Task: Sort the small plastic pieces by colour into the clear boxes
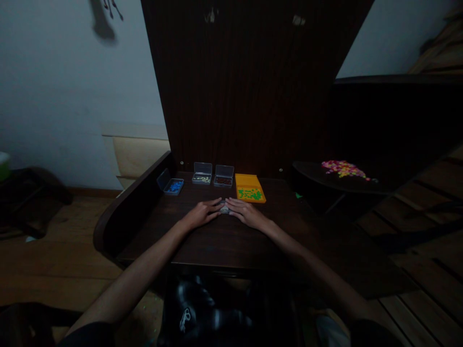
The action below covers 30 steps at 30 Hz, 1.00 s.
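Note:
My left hand and my right hand meet at the middle of a dark wooden desk. Their fingertips close together on a small pale object that lies between them, mostly hidden by the fingers. Just beyond my right hand lies an orange tray with green beads on it. Further back stand three small clear boxes: one with blue beads at the left, one with pale beads, one with dark beads.
A tall dark wooden panel rises behind the desk. A dark side surface at the right carries a heap of pink and yellow beads. A raised curved rim bounds the desk's left side. Wooden floor lies around.

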Each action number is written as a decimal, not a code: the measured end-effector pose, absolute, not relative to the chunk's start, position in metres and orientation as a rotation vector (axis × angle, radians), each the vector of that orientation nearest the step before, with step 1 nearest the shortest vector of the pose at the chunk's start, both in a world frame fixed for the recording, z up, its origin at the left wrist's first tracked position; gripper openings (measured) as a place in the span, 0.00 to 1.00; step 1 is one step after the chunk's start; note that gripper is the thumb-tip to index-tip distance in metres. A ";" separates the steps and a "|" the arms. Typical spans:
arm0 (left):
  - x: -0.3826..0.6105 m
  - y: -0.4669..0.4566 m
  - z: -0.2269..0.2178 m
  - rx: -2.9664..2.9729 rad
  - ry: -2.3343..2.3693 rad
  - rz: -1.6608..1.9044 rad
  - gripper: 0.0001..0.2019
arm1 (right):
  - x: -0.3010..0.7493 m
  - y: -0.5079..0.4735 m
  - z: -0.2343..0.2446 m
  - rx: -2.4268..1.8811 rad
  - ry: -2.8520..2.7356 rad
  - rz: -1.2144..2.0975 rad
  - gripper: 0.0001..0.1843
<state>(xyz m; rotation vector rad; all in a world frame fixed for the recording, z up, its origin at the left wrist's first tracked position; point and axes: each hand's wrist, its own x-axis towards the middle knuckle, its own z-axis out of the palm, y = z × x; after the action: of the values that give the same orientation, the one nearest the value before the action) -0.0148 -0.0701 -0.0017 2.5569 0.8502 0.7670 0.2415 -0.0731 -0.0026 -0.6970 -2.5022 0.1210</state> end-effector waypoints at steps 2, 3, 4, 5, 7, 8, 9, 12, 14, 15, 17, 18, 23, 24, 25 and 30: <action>-0.015 -0.071 -0.001 2.577 0.852 0.767 0.20 | 0.242 -0.072 -0.004 -0.669 -2.524 0.090 0.27; -0.015 -0.072 -0.001 2.587 0.858 0.761 0.19 | 0.243 -0.071 -0.005 -0.660 -2.535 0.070 0.27; -0.014 -0.072 -0.001 2.599 0.864 0.753 0.19 | 0.243 -0.070 -0.006 -0.653 -2.544 0.046 0.27; -0.014 -0.073 0.000 2.609 0.870 0.744 0.19 | 0.244 -0.070 -0.007 -0.647 -2.550 0.019 0.27; -0.014 -0.073 0.000 2.628 0.877 0.732 0.19 | 0.244 -0.069 -0.009 -0.640 -2.560 -0.033 0.26; -0.014 -0.074 0.001 2.637 0.877 0.733 0.19 | 0.244 -0.069 -0.010 -0.639 -2.565 -0.054 0.26; -0.013 -0.074 0.001 2.647 0.877 0.739 0.19 | 0.244 -0.069 -0.011 -0.641 -2.569 -0.070 0.26; -0.012 -0.075 0.001 2.677 0.871 0.763 0.19 | 0.243 -0.071 -0.009 -0.653 -2.577 -0.095 0.25; -0.012 -0.076 0.002 2.685 0.869 0.771 0.19 | 0.242 -0.073 -0.005 -0.656 -2.570 -0.091 0.24; -0.012 -0.077 0.002 2.685 0.877 0.773 0.19 | 0.243 -0.074 -0.002 -0.661 -2.557 -0.082 0.24; -0.011 -0.078 0.004 2.682 0.913 0.766 0.20 | 0.247 -0.074 0.005 -0.700 -2.491 -0.051 0.21; -0.011 -0.079 0.005 2.682 0.940 0.763 0.20 | 0.251 -0.072 0.009 -0.735 -2.436 -0.035 0.20; -0.007 -0.080 0.013 2.645 1.052 0.835 0.26 | 0.286 -0.045 0.025 -0.987 -2.111 -0.048 0.13; -0.006 -0.079 0.015 2.627 1.068 0.857 0.26 | 0.294 -0.037 0.026 -1.048 -2.061 -0.058 0.11; -0.004 -0.077 0.018 2.609 1.084 0.876 0.25 | 0.301 -0.028 0.028 -1.115 -2.008 -0.061 0.10; 0.001 -0.057 0.025 2.555 1.203 0.959 0.20 | 0.319 0.011 0.034 -1.582 -1.714 0.237 0.08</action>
<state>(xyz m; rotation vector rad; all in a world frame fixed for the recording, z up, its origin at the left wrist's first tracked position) 0.0007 -0.0572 0.0249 2.5553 1.2034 0.9593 0.3187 0.0113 0.0343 -1.5823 -1.7138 0.2367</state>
